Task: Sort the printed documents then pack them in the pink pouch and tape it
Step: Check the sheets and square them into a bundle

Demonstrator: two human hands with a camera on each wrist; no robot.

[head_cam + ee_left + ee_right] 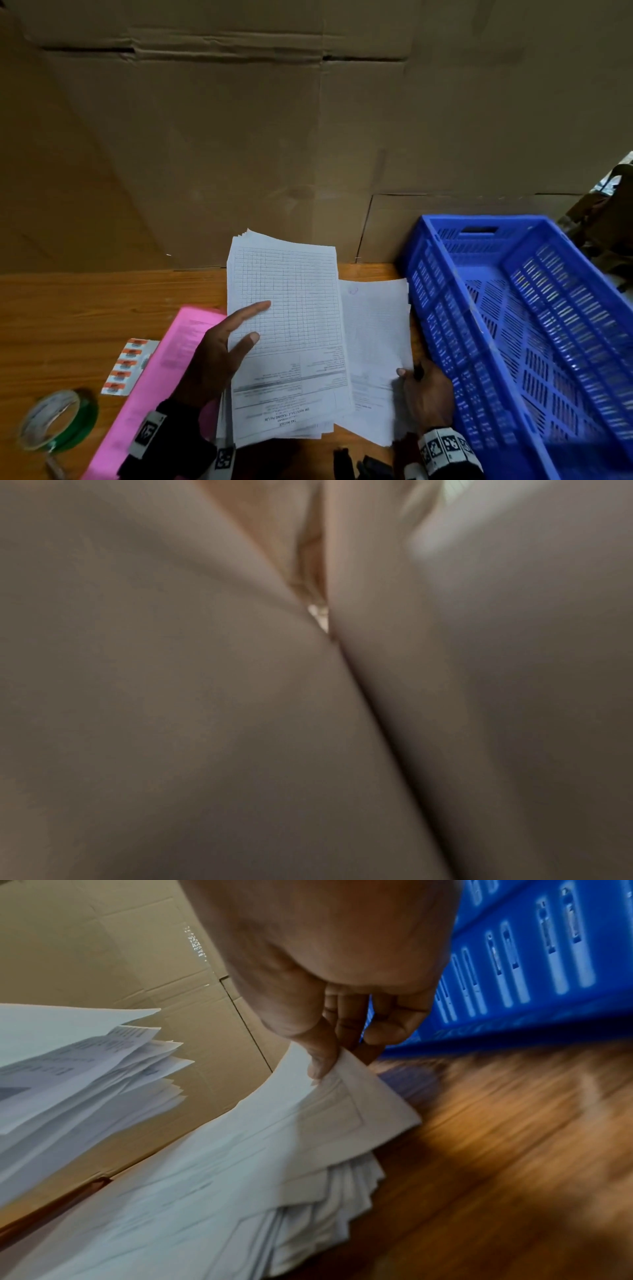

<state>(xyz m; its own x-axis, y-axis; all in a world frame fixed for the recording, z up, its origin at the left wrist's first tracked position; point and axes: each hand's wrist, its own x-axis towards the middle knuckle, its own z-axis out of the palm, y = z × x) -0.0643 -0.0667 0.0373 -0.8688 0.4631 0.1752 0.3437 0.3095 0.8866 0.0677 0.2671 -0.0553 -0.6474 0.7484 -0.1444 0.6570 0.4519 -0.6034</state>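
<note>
Documents (287, 308) hiding left fingers (255, 337)

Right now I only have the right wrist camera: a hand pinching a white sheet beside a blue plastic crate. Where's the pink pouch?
Observer: The flat pink plastic pouch lies on the wooden table, left of the loose white sheet that the right hand pinches.
Operator: What's the other hand doing?
Observer: The left hand grips a raised stack of printed white documents, with its thumb and forefinger on the top gridded page.
Operator: And the tape?
Observer: A green roll of clear tape sits on the table's near left, just left of the pouch, with neither hand on it.
</note>
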